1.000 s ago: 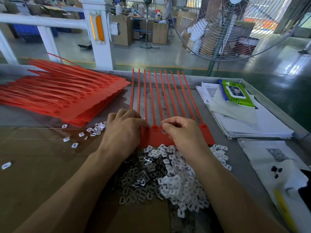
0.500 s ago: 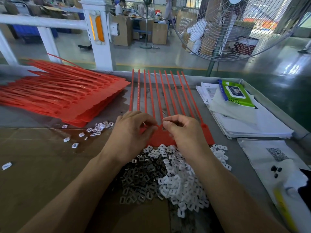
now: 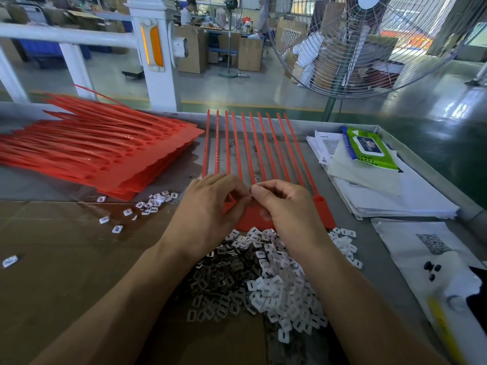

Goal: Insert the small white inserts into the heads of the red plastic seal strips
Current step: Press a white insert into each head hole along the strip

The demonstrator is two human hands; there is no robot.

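Both hands (image 3: 210, 206) (image 3: 287, 206) over half-hidden seal heads (image 3: 322, 209)

QR code on white sheet (image 3: 432, 243), wording illegible

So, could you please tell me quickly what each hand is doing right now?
Left hand: fingers curled over the joined red plastic seal strips; its hold cannot be told.
Right hand: pinching something tiny, too small to identify.

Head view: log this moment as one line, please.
stage: inserting | left hand: on seal strips heads | right hand: pinching small part, unclear | white inserts: piled near | finished stack: left
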